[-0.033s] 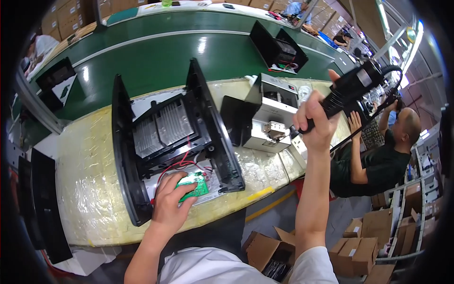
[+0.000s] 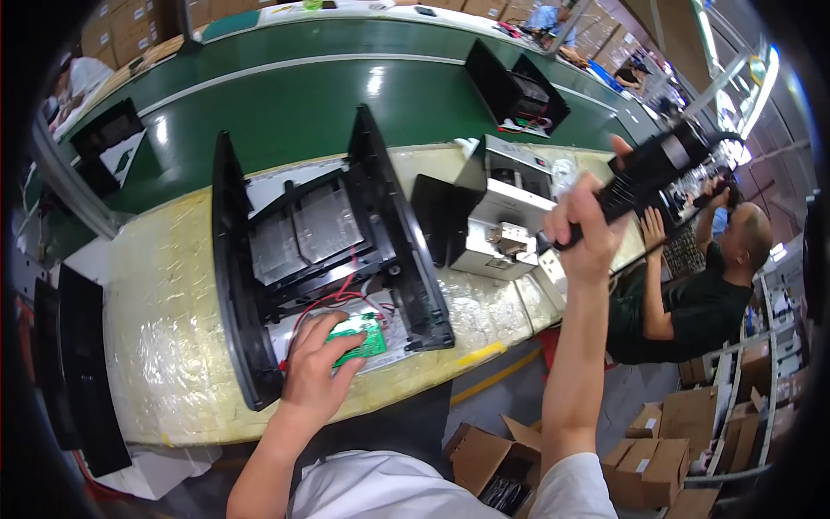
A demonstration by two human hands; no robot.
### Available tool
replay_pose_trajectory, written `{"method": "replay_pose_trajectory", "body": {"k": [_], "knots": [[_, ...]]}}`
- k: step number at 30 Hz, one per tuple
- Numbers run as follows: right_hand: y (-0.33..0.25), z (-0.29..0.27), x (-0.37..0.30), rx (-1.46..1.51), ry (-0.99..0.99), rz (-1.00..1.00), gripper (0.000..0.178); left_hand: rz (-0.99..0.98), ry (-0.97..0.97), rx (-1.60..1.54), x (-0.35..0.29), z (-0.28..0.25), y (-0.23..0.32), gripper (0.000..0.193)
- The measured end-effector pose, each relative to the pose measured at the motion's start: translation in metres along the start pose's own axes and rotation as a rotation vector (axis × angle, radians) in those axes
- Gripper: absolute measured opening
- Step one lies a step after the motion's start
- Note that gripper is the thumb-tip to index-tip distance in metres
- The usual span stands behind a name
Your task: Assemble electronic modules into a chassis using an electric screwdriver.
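Note:
My left hand (image 2: 313, 370) rests on a small green circuit board (image 2: 365, 342), fingers curled over it, at the near end of an open black appliance housing (image 2: 393, 233). The housing lies on a padded yellowish bench (image 2: 164, 337), with grey metal plates (image 2: 303, 229) and red wires (image 2: 333, 298) inside it. My right hand (image 2: 584, 232) is raised to the right, above the bench, gripping a black electric screwdriver (image 2: 650, 166) that points down and to the left. A cable runs up from the screwdriver's top end.
A second grey and black unit (image 2: 497, 216) stands on the bench beside the housing. Behind runs a green conveyor belt (image 2: 303, 104) carrying another black unit (image 2: 517, 86). A seated co-worker (image 2: 700, 298) is at the right. Cardboard boxes (image 2: 488, 458) lie on the floor; black panels (image 2: 78, 372) lean at the left.

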State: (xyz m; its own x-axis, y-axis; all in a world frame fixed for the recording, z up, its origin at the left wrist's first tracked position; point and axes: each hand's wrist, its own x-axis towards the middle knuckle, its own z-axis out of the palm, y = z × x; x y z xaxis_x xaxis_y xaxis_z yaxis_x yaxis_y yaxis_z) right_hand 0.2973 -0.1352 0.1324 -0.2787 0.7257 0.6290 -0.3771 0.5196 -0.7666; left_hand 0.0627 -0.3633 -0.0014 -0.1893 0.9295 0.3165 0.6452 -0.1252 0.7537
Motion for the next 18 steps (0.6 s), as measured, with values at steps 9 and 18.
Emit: {"method": "replay_pose_trajectory", "body": {"k": [9, 18], "knots": [[-0.112, 0.062, -0.037, 0.239, -0.029, -0.335, 0.015, 0.041, 0.036, -0.004, 0.003, 0.012, 0.009, 0.031], [-0.015, 0.150, -0.074, 0.064, 0.003, -0.168, 0.089, 0.063, 0.061, -0.042, 0.004, 0.024, 0.008, 0.031]]}}
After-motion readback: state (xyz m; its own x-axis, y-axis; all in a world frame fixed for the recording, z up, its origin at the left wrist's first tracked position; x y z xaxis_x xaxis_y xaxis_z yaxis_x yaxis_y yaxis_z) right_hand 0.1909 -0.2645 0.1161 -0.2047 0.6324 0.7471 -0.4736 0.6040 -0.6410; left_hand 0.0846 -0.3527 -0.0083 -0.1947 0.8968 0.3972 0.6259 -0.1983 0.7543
